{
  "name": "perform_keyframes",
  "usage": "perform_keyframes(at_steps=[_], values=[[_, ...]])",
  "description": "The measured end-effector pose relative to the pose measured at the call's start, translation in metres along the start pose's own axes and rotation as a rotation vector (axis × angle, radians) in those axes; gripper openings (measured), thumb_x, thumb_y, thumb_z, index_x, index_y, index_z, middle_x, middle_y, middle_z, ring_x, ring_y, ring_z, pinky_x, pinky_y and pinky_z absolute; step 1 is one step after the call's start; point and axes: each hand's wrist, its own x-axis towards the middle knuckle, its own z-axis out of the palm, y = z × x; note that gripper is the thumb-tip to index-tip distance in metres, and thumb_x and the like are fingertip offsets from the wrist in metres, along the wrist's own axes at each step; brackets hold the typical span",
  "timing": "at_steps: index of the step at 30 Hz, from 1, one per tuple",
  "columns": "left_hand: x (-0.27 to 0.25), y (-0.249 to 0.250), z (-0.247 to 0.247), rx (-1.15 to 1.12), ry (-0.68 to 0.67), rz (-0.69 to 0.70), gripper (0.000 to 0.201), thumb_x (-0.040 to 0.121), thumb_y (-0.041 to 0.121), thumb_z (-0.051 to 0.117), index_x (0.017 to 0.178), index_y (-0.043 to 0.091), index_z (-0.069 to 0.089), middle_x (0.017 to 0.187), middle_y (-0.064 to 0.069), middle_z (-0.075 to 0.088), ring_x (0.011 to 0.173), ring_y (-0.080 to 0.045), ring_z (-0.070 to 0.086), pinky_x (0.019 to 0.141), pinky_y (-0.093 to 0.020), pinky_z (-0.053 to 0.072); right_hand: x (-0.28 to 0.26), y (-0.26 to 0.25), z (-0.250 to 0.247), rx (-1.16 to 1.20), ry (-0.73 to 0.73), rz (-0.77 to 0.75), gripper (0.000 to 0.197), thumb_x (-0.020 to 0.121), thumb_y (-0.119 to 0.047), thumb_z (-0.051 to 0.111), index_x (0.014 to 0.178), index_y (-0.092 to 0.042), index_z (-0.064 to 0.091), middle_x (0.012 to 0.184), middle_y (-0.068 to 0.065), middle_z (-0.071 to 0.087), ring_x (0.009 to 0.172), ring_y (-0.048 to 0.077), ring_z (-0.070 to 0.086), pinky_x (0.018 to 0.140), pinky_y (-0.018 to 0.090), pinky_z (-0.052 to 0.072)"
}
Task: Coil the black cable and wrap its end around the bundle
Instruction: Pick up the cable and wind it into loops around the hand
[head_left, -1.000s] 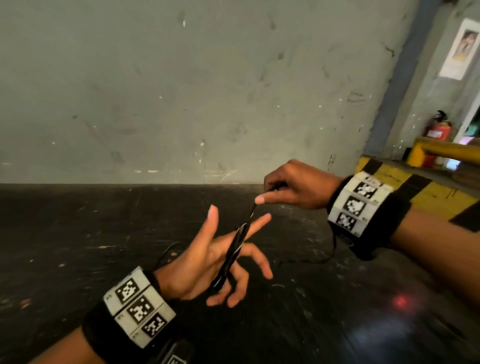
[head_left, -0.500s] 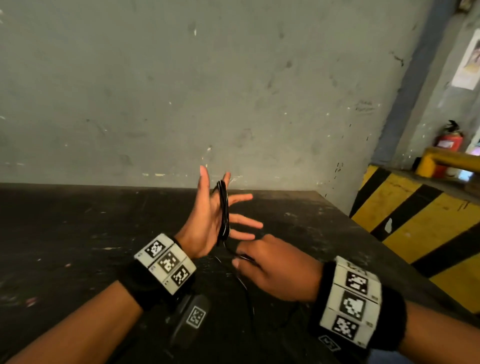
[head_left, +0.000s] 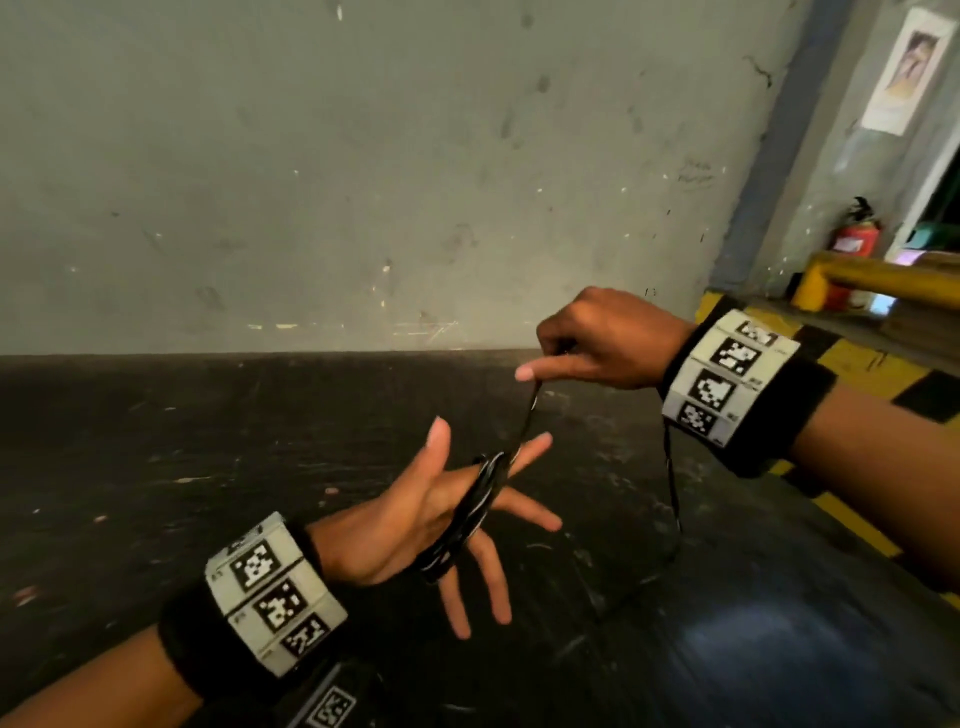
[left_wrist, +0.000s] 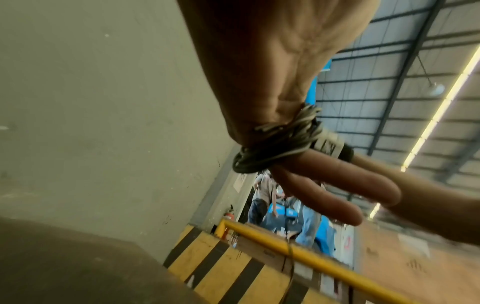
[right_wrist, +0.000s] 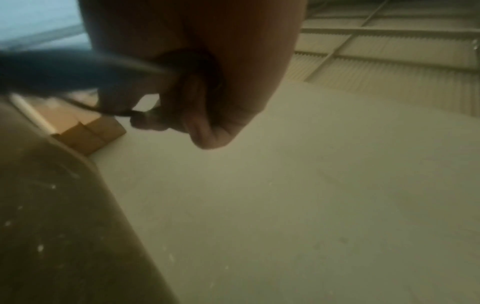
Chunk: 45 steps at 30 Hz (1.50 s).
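A: What colour is the cable (head_left: 470, 514) looped across the left hand (head_left: 415, 512)?

B: Black, with pale glints along the turns.

A: And the wristbands?

B: Black cuffs, each carrying white tiles printed with black square codes (head_left: 270, 587).

A: Beyond the right hand (head_left: 605, 338)?

B: A yellow and black striped kerb (head_left: 852, 364), a yellow rail (head_left: 883, 280) and a red fire extinguisher (head_left: 857, 236). Under both hands the surface (head_left: 208, 441) is black with pale scuffs, and the wall (head_left: 363, 156) is grey-green.

The cable (head_left: 470, 512) lies looped across the palm of the left grip (head_left: 415, 519), above the surface (head_left: 208, 467). From those loops one strand rises up and rightward to the right grip (head_left: 597, 343), which pinches it. Beyond the right grip the cable hangs down to the surface, right of the left grip.
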Motion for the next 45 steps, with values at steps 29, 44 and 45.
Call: perform_keyframes(at_steps=[29, 44, 45], values=[[0.014, -0.003, -0.035, 0.213, 0.386, 0.117, 0.100, 0.054, 0.094, 0.023, 0.142, 0.047, 0.018, 0.092, -0.013, 0.063, 0.040, -0.011, 0.047, 0.031, -0.017, 0.028, 0.018, -0.028, -0.032, 0.218, -0.185, -0.112, 0.019, 0.082, -0.034, 0.065, 0.077, -0.016, 0.069, 0.057, -0.010, 0.055, 0.051, 0.003, 0.049, 0.050, 0.013, 0.033], [0.005, 0.061, -0.044, -0.189, 0.136, 0.354, 0.111, 0.064, 0.085, 0.011, 0.139, 0.009, 0.039, 0.104, -0.025, 0.063, 0.043, -0.021, 0.060, 0.028, -0.018, 0.039, 0.023, -0.011, 0.061, 0.559, 0.281, 0.091, 0.018, 0.093, -0.019, 0.049, 0.094, -0.009, 0.064, 0.075, -0.011, 0.066, 0.069, -0.002, 0.062, 0.063, 0.016, 0.047], [0.008, 0.064, -0.044, -0.218, 0.140, 0.371, 0.110, 0.063, 0.086, 0.013, 0.141, 0.013, 0.037, 0.109, -0.026, 0.062, 0.046, -0.023, 0.062, 0.028, -0.019, 0.042, 0.022, -0.014, 0.069, 0.553, 0.262, 0.097, 0.019, 0.093, -0.021, 0.048, 0.099, -0.011, 0.063, 0.079, -0.009, 0.067, 0.073, -0.001, 0.063, 0.066, 0.019, 0.050]])
